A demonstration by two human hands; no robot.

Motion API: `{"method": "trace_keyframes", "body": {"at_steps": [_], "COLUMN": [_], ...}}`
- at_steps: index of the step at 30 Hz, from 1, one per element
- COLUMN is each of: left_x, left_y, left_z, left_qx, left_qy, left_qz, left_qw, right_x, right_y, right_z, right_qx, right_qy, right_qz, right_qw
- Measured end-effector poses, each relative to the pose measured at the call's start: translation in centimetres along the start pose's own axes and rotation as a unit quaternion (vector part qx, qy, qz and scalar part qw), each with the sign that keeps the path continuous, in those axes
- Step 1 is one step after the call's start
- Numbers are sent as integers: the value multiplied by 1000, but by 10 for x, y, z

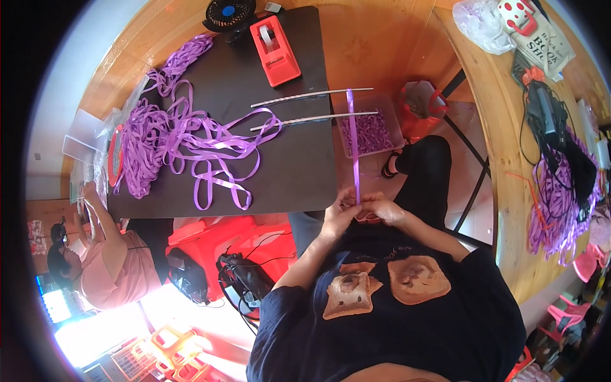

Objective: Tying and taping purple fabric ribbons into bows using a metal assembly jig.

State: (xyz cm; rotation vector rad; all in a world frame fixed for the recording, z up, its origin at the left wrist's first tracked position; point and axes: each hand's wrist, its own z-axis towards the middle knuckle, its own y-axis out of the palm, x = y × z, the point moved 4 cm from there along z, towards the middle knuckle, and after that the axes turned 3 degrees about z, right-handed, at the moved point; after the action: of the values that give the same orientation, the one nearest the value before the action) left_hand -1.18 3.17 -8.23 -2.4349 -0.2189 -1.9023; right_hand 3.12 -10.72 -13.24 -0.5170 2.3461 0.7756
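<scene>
A purple ribbon point(355, 149) hangs over the far one of two thin metal rods and runs toward me to my hands. My left hand point(344, 209) is closed on its near end, with the fingertips pinched together. Beside it, my right hand point(382, 209) is also closed and touches the left at the ribbon; its fingertips are partly hidden. Both rods, the far one point(312, 95) and the near one point(318, 119), jut past the table's right edge. On the dark table point(293, 184) lies a large tangled heap of purple ribbon point(143, 143), with loops spread toward the rods.
Below the rods stands a clear bin point(347, 149) of small purple pieces, next to a red bag point(423, 108). A red tape dispenser point(275, 51) and a black fan point(229, 13) are at the table's back. Another person point(114, 267) sits at the left. A wooden counter point(509, 210) runs along the right.
</scene>
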Motion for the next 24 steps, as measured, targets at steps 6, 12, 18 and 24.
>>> {"method": "trace_keyframes", "body": {"at_steps": [6, 12, 18, 24], "left_x": [2, 37, 35, 57], "left_y": [-1, 7, 15, 20], "left_z": [1, 16, 13, 29], "left_qx": [18, 33, 61, 90], "left_qy": [-68, 16, 21, 27], "left_qz": [6, -39, -79, -92], "left_qw": [997, 999, 995, 991], "right_x": [-5, -2, -11, -22], "right_y": [9, 7, 14, 17], "right_z": [-16, -27, -35, -42], "right_qx": [-12, -57, -75, -89], "right_qy": [9, -32, -43, -61], "right_qz": [11, 14, 18, 12], "right_qw": [1000, 998, 996, 994]}}
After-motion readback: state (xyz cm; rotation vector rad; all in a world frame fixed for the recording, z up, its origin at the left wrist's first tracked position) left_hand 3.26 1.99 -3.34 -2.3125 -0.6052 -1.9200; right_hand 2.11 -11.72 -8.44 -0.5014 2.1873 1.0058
